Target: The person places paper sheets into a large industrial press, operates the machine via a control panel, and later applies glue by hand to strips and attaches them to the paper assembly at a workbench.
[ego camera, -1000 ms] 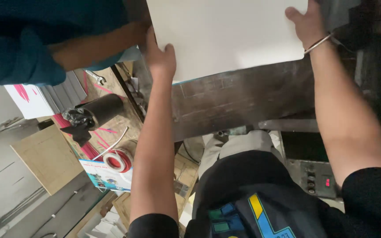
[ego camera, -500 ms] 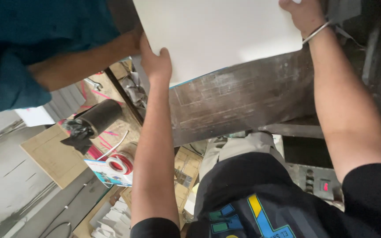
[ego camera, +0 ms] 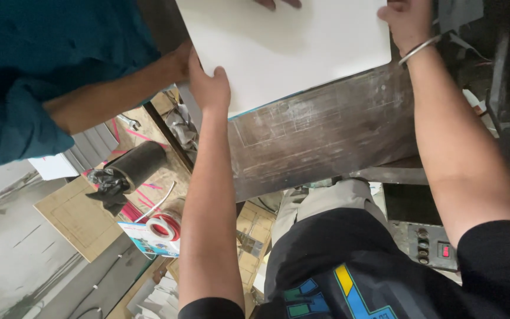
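White board (ego camera: 290,50) is what we hold, a flat sheet with rounded corners that lies on the dark, scratched worktable (ego camera: 326,133) and reaches past the upper edge of the view. Our left hand (ego camera: 209,88) grips its lower left corner, with the thumb on top and the other fingers hidden under the sheet. Our right hand (ego camera: 409,22) holds the right edge in a closed grip, and a thin metal bangle (ego camera: 418,49) sits on that wrist. Fingertips of another person (ego camera: 277,3) touch the board at the top, and an arm in a teal sleeve (ego camera: 36,77) reaches to the board's left edge, close beside our left hand. Below the table, on the floor to the left, we see a black roll (ego camera: 139,165), a red and white spool (ego camera: 163,227) and a flat cardboard piece (ego camera: 78,218). Near our right arm there is a grey control panel (ego camera: 429,245) with a red switch.
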